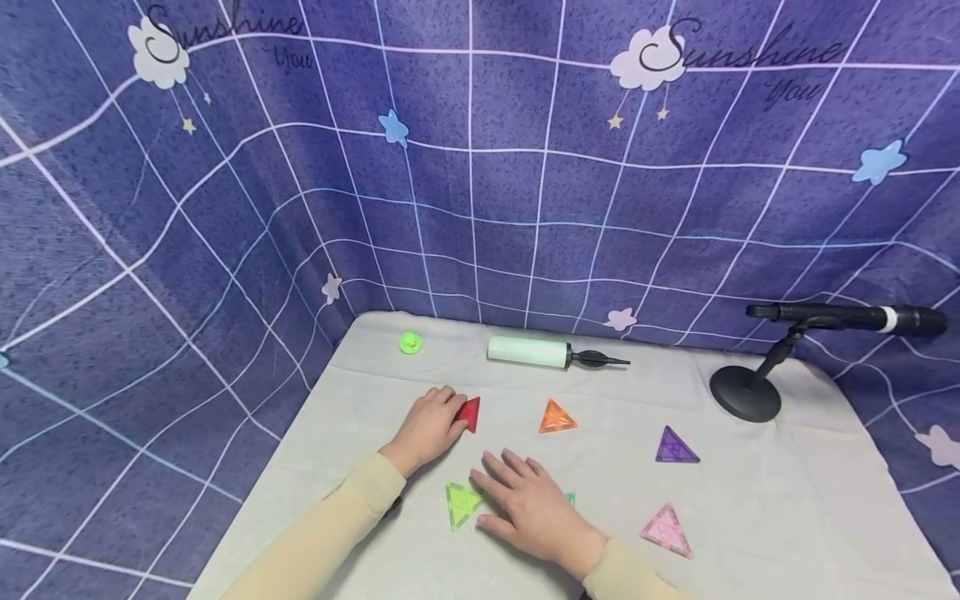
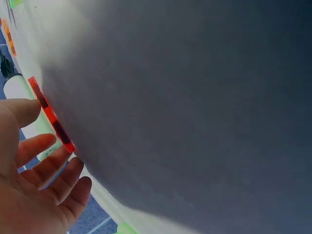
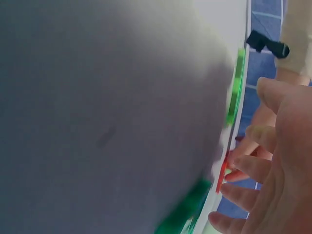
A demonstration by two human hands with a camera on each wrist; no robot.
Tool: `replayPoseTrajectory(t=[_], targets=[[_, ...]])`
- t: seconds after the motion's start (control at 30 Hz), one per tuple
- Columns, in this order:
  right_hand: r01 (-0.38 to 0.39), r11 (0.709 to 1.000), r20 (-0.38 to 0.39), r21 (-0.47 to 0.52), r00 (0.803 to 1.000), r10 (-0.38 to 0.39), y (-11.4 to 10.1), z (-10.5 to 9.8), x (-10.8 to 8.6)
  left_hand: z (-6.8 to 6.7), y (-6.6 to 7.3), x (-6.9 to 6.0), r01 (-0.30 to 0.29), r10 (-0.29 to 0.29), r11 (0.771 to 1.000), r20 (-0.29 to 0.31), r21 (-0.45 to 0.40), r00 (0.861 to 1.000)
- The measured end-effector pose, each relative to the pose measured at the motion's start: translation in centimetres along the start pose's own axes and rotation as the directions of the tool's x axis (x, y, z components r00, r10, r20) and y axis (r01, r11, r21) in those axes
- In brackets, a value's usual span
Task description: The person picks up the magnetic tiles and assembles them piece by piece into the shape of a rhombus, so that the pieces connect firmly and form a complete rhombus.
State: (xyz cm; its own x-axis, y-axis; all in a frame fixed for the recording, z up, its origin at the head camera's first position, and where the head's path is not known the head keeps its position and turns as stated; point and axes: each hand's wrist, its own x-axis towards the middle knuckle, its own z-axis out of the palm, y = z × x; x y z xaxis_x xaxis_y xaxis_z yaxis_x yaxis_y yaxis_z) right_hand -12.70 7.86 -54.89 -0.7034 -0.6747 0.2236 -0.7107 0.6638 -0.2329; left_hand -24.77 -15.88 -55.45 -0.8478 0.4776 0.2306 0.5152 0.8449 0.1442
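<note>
My left hand (image 1: 429,432) holds a translucent red triangular tile (image 1: 470,413) at its left side, thumb and fingers at its edges. In the left wrist view, the thumb and fingertips meet the rim of this red tile (image 2: 51,116). My right hand (image 1: 536,510), fingers spread and fairly straight, hovers low over the table with nothing in its grasp. Just left of its fingertips lies a lime-green triangular tile (image 1: 459,505). Mostly hidden beneath the palm is a teal-green tile (image 1: 571,498), which shows larger in the right wrist view as a green shape (image 3: 187,209).
Orange (image 1: 558,417), purple (image 1: 676,447) and pink (image 1: 667,531) triangular tiles lie to the right on the white-covered table (image 1: 810,492). Along the back are a small green duck-like toy (image 1: 410,342), a pale green hand pump (image 1: 528,352) and a black microphone on a stand (image 1: 746,392).
</note>
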Motion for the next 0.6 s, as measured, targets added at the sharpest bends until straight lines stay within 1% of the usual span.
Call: replayPoseTrajectory(t=[0.2, 0.3, 0.47, 0.6], targets=[[0.051, 0.998, 0.024, -0.028, 0.998, -0.051, -1.3, 0.7, 1.0, 0.0, 0.1, 0.2, -0.016, 0.016, 1.0, -0.009, 0.019, 1.0], [0.081, 0.995, 0.025, -0.051, 0.996, -0.08, -1.7, 1.0, 1.3, -0.1, 0.2, 0.2, -0.01, 0.01, 1.0, -0.012, 0.024, 1.0], [0.122, 0.988, 0.002, -0.099, 0.993, -0.122, -2.2, 1.3, 1.8, -0.4, 0.4, 0.2, 0.018, -0.018, 0.999, -0.02, 0.033, 1.0], [0.147, 0.982, -0.032, -0.119, 0.988, -0.151, -2.3, 1.5, 2.2, -0.5, 0.4, 0.2, 0.037, -0.037, 0.999, -0.005, 0.019, 0.999]])
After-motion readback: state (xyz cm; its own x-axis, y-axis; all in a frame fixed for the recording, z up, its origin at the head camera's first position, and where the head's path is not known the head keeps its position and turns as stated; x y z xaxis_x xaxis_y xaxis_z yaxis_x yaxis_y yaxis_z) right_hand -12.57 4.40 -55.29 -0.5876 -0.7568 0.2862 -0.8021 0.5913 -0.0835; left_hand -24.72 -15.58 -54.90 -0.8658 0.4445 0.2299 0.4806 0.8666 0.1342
